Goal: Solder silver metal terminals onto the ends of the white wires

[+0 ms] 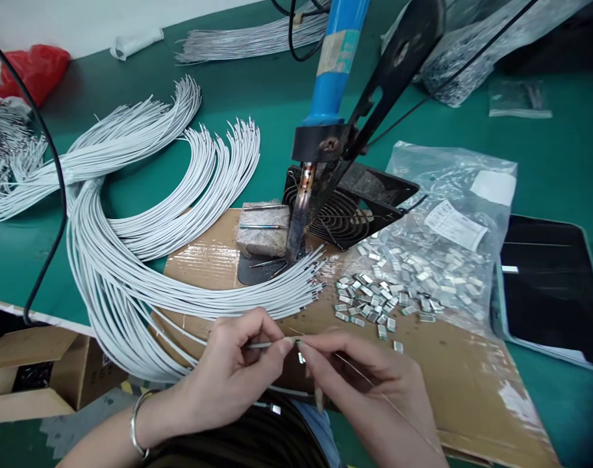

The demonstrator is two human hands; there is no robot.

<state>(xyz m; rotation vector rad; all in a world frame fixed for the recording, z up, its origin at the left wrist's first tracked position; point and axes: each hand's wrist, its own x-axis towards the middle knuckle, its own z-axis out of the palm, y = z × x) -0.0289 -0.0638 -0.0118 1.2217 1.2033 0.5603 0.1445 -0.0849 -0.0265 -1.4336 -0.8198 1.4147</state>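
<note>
Left hand (242,364) with fingers pinching a slim white insulated wire (260,346), right hand (374,374) pinching a tiny silver piece (301,357) at its end, blue-handled soldering iron (340,71) beyond.

A cardboard sheet (471,390) lies on the table (130,75), cable ends (277,291) extending over it from the left. Behind them is the soldering iron (325,104), with a block (262,244) to its left and a fan (347,224) to its right. Further right lie connectors (374,297), beside and in a bag (417,172); beyond, a touchscreen device (552,296).
</note>
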